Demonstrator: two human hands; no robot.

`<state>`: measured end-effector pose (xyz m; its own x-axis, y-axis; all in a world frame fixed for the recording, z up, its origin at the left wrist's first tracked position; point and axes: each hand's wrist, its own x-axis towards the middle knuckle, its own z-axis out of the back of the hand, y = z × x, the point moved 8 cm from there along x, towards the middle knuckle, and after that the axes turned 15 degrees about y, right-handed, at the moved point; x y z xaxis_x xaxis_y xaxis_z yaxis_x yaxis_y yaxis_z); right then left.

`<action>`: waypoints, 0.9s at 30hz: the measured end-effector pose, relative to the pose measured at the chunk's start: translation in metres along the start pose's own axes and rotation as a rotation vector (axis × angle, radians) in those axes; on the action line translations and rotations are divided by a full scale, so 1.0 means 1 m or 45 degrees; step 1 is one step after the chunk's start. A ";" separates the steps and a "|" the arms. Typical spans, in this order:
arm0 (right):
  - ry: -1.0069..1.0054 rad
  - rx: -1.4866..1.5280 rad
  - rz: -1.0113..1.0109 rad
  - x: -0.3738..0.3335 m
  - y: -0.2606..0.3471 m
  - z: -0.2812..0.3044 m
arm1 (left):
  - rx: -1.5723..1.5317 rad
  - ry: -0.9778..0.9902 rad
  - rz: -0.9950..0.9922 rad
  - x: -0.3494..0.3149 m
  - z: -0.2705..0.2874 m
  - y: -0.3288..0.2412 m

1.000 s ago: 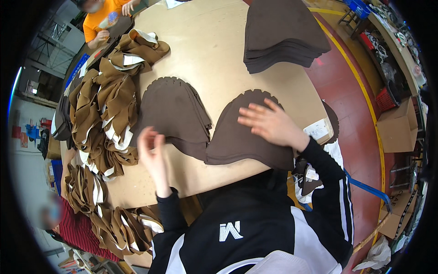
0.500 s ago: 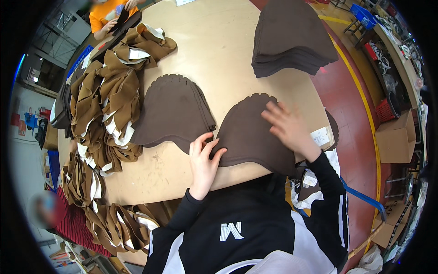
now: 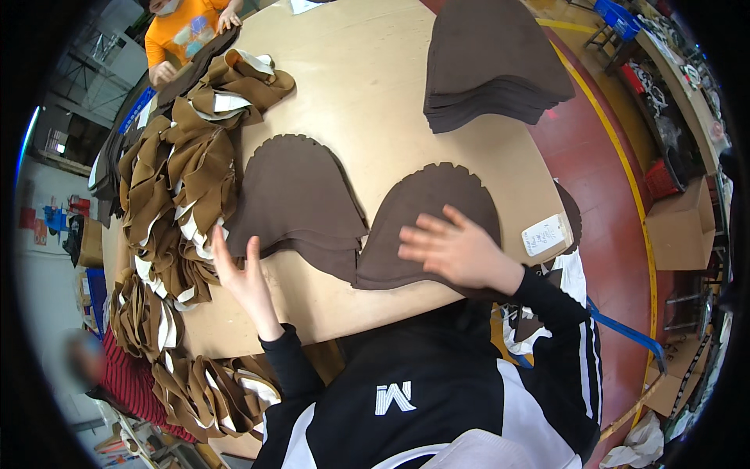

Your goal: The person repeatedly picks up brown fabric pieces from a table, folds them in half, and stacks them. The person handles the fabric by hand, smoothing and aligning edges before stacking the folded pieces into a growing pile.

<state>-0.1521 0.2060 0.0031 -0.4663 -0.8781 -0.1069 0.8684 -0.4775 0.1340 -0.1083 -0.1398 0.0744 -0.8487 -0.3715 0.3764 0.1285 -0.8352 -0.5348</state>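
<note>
Two dark brown bell-shaped cut fabric pieces with notched round tops lie side by side on the tan tabletop: a left stack (image 3: 297, 187) with uneven lower layers, and a right piece (image 3: 410, 207). Over the right piece my right hand (image 3: 461, 252) is spread, palm down, holding nothing. My left hand (image 3: 246, 283) is raised at the left stack's lower left corner, beside the brown strips; its fingers are apart and nothing is in them. Whether its fingertips touch the fabric I cannot tell.
Bundles of brown strips with white backing (image 3: 207, 164) line the left side of the table. A thick stack of dark brown pieces (image 3: 496, 62) lies at the far right. A white label (image 3: 544, 234) sits at the right edge. A co-worker in orange (image 3: 183, 35) stands far left.
My left hand has left the inner edge of the right piece and moved left to the left stack's outer corner. My right hand has slid left and nearer across the right piece.
</note>
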 end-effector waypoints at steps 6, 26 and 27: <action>-0.045 0.319 -0.454 0.008 -0.147 -0.002 | -0.405 0.736 0.035 -0.057 -0.090 -0.087; -0.146 -0.034 -0.493 -0.047 -0.066 0.049 | -0.653 0.464 0.098 -0.026 -0.081 -0.058; -0.143 -0.036 -0.353 -0.040 -0.045 0.046 | -0.584 0.372 0.062 -0.014 -0.065 -0.052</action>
<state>-0.1808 0.2610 0.0465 -0.7009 -0.7128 -0.0258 0.7088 -0.7000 0.0874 -0.1361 -0.0647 0.0473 -0.9631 -0.2226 0.1514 -0.0098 -0.5329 -0.8461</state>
